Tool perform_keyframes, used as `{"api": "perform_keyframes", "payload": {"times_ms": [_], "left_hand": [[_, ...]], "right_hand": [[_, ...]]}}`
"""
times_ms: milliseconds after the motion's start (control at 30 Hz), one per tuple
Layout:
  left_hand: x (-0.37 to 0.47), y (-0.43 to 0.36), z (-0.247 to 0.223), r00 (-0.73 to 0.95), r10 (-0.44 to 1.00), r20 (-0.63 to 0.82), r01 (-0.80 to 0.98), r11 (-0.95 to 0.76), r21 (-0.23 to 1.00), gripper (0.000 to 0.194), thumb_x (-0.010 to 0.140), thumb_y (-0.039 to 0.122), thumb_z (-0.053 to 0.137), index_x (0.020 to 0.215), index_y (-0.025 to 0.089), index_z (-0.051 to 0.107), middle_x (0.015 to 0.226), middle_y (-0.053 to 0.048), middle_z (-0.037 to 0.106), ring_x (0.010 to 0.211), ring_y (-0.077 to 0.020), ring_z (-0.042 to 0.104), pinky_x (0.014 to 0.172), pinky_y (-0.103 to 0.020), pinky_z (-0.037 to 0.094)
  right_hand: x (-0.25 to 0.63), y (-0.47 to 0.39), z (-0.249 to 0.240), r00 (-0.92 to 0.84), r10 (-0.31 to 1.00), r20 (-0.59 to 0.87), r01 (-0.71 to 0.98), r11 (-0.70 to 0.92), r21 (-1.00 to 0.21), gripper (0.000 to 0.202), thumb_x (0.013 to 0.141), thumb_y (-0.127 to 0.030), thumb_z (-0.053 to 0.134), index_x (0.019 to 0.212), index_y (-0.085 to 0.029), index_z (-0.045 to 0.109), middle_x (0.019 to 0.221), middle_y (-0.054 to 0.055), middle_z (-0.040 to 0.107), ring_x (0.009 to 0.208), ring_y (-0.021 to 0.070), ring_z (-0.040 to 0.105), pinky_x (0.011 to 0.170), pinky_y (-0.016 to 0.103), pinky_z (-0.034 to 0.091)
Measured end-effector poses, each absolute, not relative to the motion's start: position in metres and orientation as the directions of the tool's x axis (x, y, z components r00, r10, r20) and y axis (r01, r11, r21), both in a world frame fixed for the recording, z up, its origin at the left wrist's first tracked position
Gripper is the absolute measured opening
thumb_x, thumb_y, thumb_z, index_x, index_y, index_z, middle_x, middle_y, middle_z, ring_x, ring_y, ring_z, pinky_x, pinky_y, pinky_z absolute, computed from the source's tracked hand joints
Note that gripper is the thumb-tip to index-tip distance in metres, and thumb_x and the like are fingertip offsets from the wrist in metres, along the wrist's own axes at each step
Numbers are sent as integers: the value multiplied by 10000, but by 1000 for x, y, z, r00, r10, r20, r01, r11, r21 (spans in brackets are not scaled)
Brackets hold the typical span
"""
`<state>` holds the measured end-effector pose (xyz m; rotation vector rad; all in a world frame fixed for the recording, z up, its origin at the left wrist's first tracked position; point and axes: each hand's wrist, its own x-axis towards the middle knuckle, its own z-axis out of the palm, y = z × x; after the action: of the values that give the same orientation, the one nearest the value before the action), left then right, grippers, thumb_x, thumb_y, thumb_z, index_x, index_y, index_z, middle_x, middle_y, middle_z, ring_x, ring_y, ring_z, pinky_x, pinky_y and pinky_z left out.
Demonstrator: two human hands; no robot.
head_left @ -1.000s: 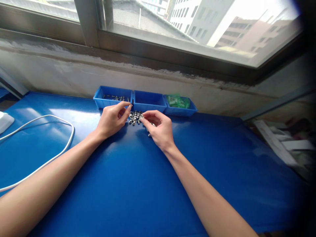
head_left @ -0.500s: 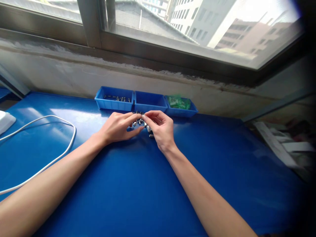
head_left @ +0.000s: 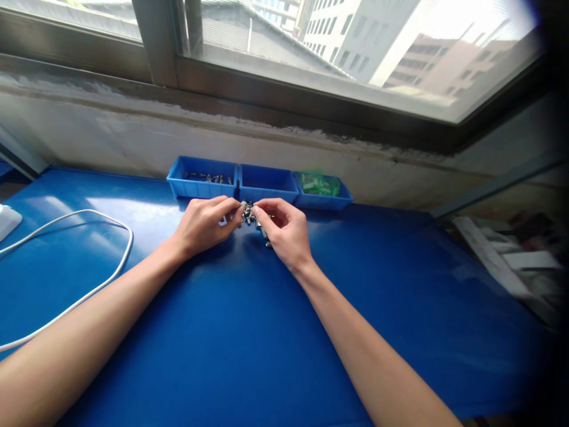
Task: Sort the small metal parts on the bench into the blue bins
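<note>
Small shiny metal parts (head_left: 249, 214) lie in a cluster on the blue table (head_left: 249, 332), between my two hands. My left hand (head_left: 208, 220) is at the cluster's left side, its thumb and fingertips pinched together at the metal parts; what it grips is too small to name. On the other side, my right hand (head_left: 287, 228) has its thumb and index finger closed at the cluster's right edge. Its palm and fingers partly cover more metal pieces, so its hold cannot be made out.
Three blue bins stand against the wall: the left bin (head_left: 202, 188) has small metal parts, the middle bin (head_left: 269, 194) is beside it, and the right bin (head_left: 324, 202) holds green packaging (head_left: 317, 183). A white cable (head_left: 128, 237) curves across the left.
My left thumb and fingertips have closed from a wider spread and moved slightly left. The right hand stays at the metal parts, and the whole view has shifted slightly.
</note>
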<state>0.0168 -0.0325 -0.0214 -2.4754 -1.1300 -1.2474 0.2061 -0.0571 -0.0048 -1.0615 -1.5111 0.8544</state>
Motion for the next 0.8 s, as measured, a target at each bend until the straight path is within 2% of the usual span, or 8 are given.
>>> {"api": "perform_keyframes", "payload": {"times_ms": [67,167,233,300,433,800], "left_hand": [[14,-29,-21,188,624,759,710,-620,333,292,986,354,540,766,192,643,672,-2,682,552,-109,601,594,-236,473],[10,-21,-20,-74,708,703,653,-498,571,324,992,415,539,784,190,646,689,0,694,536,-109,630,556,-222,488],[7,-17,-20,-181,759,626,562,-443,699,341,995,449,531,816,187,654,696,0,699,515,-104,642,498,-203,477],[7,-16,-19,-233,792,565,488,-407,772,346,986,472,541,834,185,663,675,1,694,495,-104,646,465,-191,478],[9,-16,-18,-232,825,515,448,-379,810,331,967,465,567,832,183,677,651,-3,691,493,-120,661,475,-197,509],[11,-17,-26,-113,806,580,551,-435,712,304,963,418,569,816,176,680,641,-2,688,517,-136,664,545,-230,495]], "right_hand": [[209,-57,-6,-88,907,412,338,416,-844,149,920,-342,641,962,-221,718,949,29,761,840,184,706,812,322,566],[212,-57,-9,-252,813,525,596,558,-577,142,929,-224,607,1002,-204,727,1036,69,756,996,233,670,935,381,525],[214,-57,-11,-387,758,526,687,617,-384,183,932,-182,590,1050,-183,730,1097,100,741,1075,261,621,976,412,498],[214,-58,-13,-471,736,486,723,638,-266,198,941,-176,583,1070,-173,733,1111,109,733,1076,270,592,965,422,497],[214,-58,-15,-547,717,433,732,660,-169,205,969,-168,553,1056,-163,738,1095,101,737,1047,261,575,948,414,494],[211,-55,-16,-506,744,435,774,615,-151,195,964,-143,551,1051,-172,724,1012,101,745,1002,265,575,915,412,482]]}}
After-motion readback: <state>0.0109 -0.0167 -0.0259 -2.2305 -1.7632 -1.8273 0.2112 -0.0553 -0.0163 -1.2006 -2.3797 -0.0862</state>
